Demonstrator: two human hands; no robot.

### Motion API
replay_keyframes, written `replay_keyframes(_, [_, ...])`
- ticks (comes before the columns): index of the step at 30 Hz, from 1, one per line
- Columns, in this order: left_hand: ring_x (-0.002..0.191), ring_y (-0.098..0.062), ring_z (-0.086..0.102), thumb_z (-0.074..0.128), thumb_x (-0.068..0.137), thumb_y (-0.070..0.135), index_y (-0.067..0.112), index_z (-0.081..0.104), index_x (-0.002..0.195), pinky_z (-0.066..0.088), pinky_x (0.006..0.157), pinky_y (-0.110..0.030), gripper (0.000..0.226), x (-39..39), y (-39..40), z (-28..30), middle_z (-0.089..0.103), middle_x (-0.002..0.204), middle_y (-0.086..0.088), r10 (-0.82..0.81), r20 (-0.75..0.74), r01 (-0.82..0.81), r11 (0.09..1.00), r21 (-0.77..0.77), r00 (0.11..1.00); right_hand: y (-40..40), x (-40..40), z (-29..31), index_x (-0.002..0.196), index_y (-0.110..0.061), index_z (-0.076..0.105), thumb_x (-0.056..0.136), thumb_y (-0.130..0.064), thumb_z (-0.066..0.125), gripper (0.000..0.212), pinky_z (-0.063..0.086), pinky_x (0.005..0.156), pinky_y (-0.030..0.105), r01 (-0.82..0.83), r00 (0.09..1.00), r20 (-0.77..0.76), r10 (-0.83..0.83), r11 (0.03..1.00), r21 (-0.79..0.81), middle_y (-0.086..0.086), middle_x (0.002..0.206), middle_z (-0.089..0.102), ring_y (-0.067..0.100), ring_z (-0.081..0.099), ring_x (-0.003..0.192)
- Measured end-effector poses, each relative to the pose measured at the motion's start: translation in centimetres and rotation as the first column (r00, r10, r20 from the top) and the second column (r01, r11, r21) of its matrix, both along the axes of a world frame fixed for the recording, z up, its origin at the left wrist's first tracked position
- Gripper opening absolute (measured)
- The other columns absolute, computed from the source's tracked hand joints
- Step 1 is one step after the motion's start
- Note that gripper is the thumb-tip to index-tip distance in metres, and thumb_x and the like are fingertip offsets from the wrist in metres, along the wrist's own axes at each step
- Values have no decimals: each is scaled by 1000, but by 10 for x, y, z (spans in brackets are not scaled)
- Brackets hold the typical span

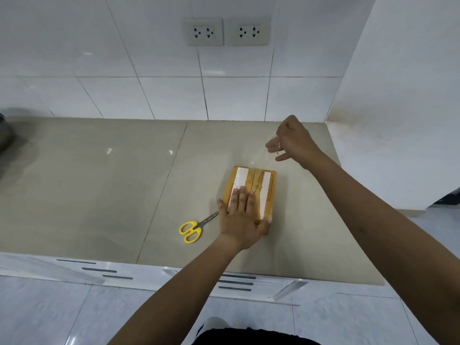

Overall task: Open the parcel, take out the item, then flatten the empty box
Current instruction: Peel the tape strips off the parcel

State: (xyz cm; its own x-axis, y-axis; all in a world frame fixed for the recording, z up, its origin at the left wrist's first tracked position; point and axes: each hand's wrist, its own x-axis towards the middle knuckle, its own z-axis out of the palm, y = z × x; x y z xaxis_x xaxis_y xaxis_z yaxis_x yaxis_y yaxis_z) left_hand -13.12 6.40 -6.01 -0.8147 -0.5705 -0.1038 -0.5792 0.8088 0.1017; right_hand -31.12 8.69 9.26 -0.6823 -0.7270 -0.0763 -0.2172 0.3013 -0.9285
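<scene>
A small yellow-brown cardboard parcel (pixel 258 181) with white label strips lies flat on the beige counter (pixel 99 183). My left hand (pixel 242 216) presses palm-down on its near half, fingers spread. My right hand (pixel 291 139) is raised beyond the parcel's far right corner. It pinches a strip of clear tape (pixel 263 155) that stretches from the parcel's top up to the fingers. The parcel's flaps are closed, and its contents are hidden.
Yellow-handled scissors (pixel 193 229) lie on the counter just left of the parcel, their blades partly under my left hand. A tiled wall with two sockets (pixel 227 32) stands behind. A white wall closes the right side. A dark object (pixel 3 135) sits at the far left edge.
</scene>
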Motion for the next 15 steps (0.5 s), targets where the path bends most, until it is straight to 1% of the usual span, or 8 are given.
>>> replay_keyframes(3, [150, -32, -4, 13, 88, 72, 14, 4, 153, 3, 113, -65, 87, 0, -1, 3, 0, 163, -11, -12, 8, 12, 1000, -4, 1000, 1, 8, -1, 88, -18, 39, 97, -21, 32, 12, 58, 72, 44, -4, 999, -52, 4, 1000, 8, 12, 92, 70, 25, 70, 87])
replay_keyframes(8, [149, -33, 5, 20, 88, 71, 13, 14, 150, 12, 111, -63, 85, -5, -5, 19, 9, 161, -13, -26, 55, 25, 1000, 12, 998, -3, 16, 3, 92, -14, 37, 98, -16, 31, 9, 55, 74, 42, 24, 975, -219, -25, 1000, -6, 12, 97, 67, 24, 67, 87])
replay_keyframes(12, [149, -34, 4, 25, 89, 69, 13, 12, 150, 18, 110, -61, 84, -8, -3, 29, 7, 162, -13, -37, 99, 36, 999, 9, 994, -4, 10, 12, 94, -13, 36, 97, -11, 34, 4, 56, 74, 48, 127, 947, -292, -131, 991, -33, 17, 94, 67, 30, 69, 81])
replay_keyframes(15, [148, -35, 2, 27, 89, 66, 13, 9, 150, 18, 109, -65, 83, -11, -1, 30, 4, 161, -13, -62, 129, 61, 998, 10, 990, -2, 1, 21, 99, -12, 35, 94, -3, 35, 10, 56, 76, 55, 207, 894, -394, -215, 976, -63, 27, 93, 65, 39, 68, 82])
